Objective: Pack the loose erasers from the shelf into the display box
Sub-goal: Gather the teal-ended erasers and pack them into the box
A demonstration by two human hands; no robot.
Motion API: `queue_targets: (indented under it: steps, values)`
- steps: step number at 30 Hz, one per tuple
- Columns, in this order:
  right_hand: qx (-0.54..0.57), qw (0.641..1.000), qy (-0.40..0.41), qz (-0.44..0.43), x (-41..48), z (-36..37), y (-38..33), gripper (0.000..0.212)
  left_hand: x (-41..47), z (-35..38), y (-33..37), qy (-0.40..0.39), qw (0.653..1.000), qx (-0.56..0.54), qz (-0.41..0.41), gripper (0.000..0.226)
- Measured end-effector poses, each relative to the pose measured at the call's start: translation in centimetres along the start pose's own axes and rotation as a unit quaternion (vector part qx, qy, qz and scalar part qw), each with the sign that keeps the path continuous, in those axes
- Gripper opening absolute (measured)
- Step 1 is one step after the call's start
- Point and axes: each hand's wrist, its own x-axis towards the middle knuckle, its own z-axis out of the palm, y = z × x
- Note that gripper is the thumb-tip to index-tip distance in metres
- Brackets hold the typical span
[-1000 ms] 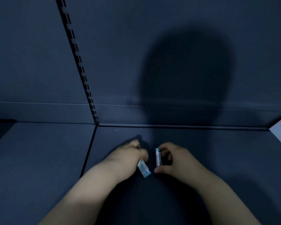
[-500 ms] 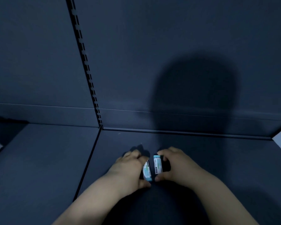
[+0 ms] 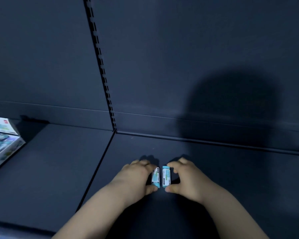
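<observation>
Fingers (image 3: 146,164) of the left hand (image 3: 133,178) curled over the far end of one eraser (image 3: 156,177), thumb at its near end: pinches it lengthwise. Same on the right hand (image 3: 188,180): fingers (image 3: 179,163) bent round the far end of the second eraser (image 3: 166,176), thumb at the near end, pinching it.

Both hands low in the frame, just right of centre, over the dark shelf (image 3: 59,161), bare forearms coming up from the bottom edge. Erasers small, wrapped in white and turquoise, side by side and roughly parallel, a narrow dark gap between them. Lifted or lying on the shelf: cannot tell.

At the left edge of the frame, partly cut off, the display box (image 3: 2,140): white with blue-green print, set at an angle, well apart from the hands, on the shelf section left of the seam. Contents too blurred to make out.

Behind, a dark back panel (image 3: 162,57) with a slotted upright (image 3: 102,69) running from the top down to the shelf's rear edge. Rounded shadow (image 3: 231,109) on the panel, right of centre.
</observation>
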Motion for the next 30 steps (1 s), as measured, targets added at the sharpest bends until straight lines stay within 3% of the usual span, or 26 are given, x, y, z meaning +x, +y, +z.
queue_targets:
  steps: [7,12,16,20,24,30]
  values:
    - [-0.018,1.0,-0.009,-0.006,-0.5,0.0,-0.4,0.073,-0.5,-1.4,-0.8,-0.019,0.998,-0.06,0.006,0.029]
    - [-0.019,1.0,-0.018,-0.006,-0.7,0.1,-0.5,0.077,-0.1,-1.8,-1.0,-0.048,0.996,-0.054,-0.048,0.034]
    - [-0.021,1.0,-0.015,-0.01,-1.0,0.2,-0.4,0.076,1.0,-1.8,-0.2,-0.063,0.994,-0.005,-0.086,0.025]
    - [-0.024,1.0,-0.012,-0.014,-1.0,0.3,-0.3,0.075,0.6,-1.5,0.7,-0.028,0.995,-0.005,-0.093,0.046]
    - [-0.025,0.999,-0.011,-0.019,-0.6,0.3,-0.4,0.074,-0.3,-0.9,1.5,-0.086,0.987,-0.002,-0.133,0.079]
    - [-0.017,0.999,-0.013,-0.038,-0.2,0.5,-0.8,0.062,0.2,1.0,1.9,-0.046,0.99,-0.032,-0.126,0.077]
